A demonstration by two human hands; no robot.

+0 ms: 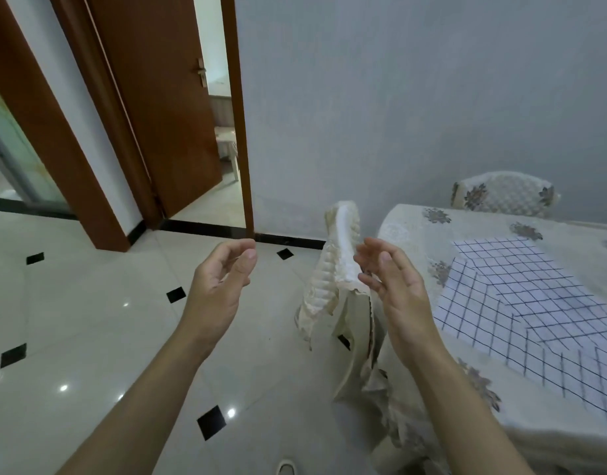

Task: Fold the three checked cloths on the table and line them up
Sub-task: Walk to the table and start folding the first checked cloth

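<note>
Hovering over open floor, left hand (219, 286) and right hand (396, 296) are raised, palms facing each other, fingers loosely curled, both empty, apart from each other. Glossy pale tiled floor (89, 320) with small black diamond insets has plenty of free room left of the table. White checked cloths with dark grid lines (541, 303) lie spread, overlapping, on the cream quilted floral tablecloth (415, 228), near its left edge, right of the right hand. Cream-covered chair (339, 255) stands just beyond the right hand. Brown wooden door (165, 108) stands ajar farther back.
</note>
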